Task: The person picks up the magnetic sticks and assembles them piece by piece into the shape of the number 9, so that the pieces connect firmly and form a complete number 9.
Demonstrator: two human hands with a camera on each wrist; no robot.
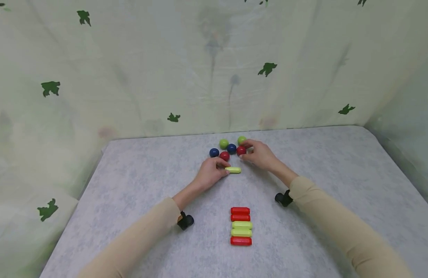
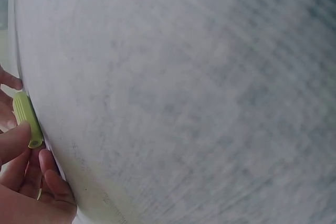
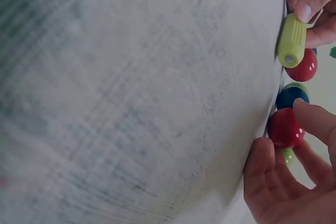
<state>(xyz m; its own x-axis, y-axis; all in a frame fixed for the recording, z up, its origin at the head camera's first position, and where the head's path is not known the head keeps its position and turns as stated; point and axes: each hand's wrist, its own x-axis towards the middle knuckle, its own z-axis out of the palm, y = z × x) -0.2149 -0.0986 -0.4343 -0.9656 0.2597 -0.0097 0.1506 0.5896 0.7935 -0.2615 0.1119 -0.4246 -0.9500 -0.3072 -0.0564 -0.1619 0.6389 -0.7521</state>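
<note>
In the head view my left hand (image 1: 211, 172) pinches a yellow-green ribbed bar (image 1: 235, 170) by its left end, thumb in front. The right wrist view shows a small round metallic spot on the end of this yellow-green bar (image 3: 292, 40). My right hand (image 1: 260, 154) holds a glossy red ball (image 1: 240, 150) between thumb and fingers. Around that ball lie a dark blue ball (image 1: 231, 148) and a green ball (image 1: 242, 139). Just beyond the left hand sits another red ball (image 1: 225, 156), with a second blue ball (image 1: 214, 152) and a second green ball (image 1: 223, 144) close by.
Nearer to me, several bars lie side by side in a column: red bars (image 1: 240, 211) at both ends and yellow-green bars (image 1: 242, 232) between them. They rest on a grey mottled tabletop (image 1: 137, 173). A patterned curtain (image 1: 148, 69) hangs behind the table's far edge.
</note>
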